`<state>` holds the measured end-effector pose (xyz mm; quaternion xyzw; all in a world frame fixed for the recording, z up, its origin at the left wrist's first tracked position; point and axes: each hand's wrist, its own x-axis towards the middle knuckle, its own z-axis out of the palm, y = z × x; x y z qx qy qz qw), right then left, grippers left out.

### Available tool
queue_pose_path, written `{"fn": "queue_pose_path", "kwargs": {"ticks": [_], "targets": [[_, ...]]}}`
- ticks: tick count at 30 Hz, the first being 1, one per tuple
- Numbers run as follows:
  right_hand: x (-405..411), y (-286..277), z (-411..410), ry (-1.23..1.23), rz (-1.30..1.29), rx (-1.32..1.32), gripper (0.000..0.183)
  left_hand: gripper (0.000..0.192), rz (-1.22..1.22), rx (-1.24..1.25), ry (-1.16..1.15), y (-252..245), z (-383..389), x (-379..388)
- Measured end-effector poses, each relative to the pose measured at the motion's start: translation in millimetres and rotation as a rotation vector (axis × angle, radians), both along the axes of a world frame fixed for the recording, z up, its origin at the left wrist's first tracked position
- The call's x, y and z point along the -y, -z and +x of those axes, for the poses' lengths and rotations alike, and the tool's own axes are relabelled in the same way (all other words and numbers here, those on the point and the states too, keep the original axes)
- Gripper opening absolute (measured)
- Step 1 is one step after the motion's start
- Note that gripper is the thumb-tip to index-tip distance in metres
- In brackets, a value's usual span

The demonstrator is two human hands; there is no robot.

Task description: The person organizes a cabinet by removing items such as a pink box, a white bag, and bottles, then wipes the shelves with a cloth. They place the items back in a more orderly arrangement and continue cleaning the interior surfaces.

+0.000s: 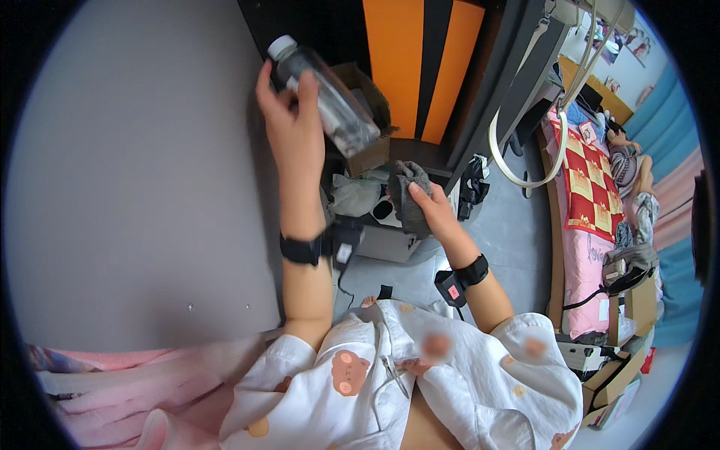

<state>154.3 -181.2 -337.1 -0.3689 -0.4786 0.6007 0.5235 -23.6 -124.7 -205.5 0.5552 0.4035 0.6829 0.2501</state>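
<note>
My left hand (295,121) grips a clear plastic bottle (332,101) with a white cap, tilted with its cap to the upper left. Small, blurred contents lie near the bottle's base. Behind and below the bottle stands an open cardboard box (368,160) on a dark shelf; part of its inside is hidden by the bottle. In my right hand (439,211) is a bunched dark grey cloth (412,197), lower right of the box and apart from the bottle. Both wrists wear black straps with small box-shaped devices.
A grey panel (146,169) rises at the left. Below the box lie a translucent plastic bag (354,194) and other items. Orange panels (394,62) stand behind the shelf. A white strap loop (529,180) hangs at the right. Farther right, a person (630,160) lies on a bed (590,270).
</note>
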Motion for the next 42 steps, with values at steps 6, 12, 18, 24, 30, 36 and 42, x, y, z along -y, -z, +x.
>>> {"fn": "queue_pose_path", "kwargs": {"ticks": [6,12,18,24,30,36,42], "targets": [[0.4,9.2,-14.5,-0.02,0.098,0.078,0.031,0.066,-0.056,-0.348,-0.209,-5.6,-2.8,-63.2],[-0.9,-7.7,-5.3,0.071,0.124,-0.056,0.037,0.06,-0.146,-0.852,-0.478,6.3,8.7,-58.9],[-18.4,-13.1,-6.8,0.178,0.182,0.087,0.038,0.05,-0.081,-0.75,-0.425,18.7,-6.2,-59.3],[-40.5,-18.7,-0.1,0.353,0.296,0.356,0.053,0.038,-0.083,0.001,-0.045,91.1,-11.1,-43.6],[-66.6,-7.7,-19.9,0.418,0.376,0.552,0.072,0.045,-0.31,0.286,0.21,141.2,-3.1,-108.1],[-65.1,9.5,-33.5,0.428,0.275,0.364,0.066,0.064,-0.518,0.449,0.473,140.8,-7.7,-145.4],[-65.7,16.6,-43.9,0.535,0.275,0.424,0.07,0.055,-0.374,0.537,0.494,130.1,-2.2,-120.6]]}}
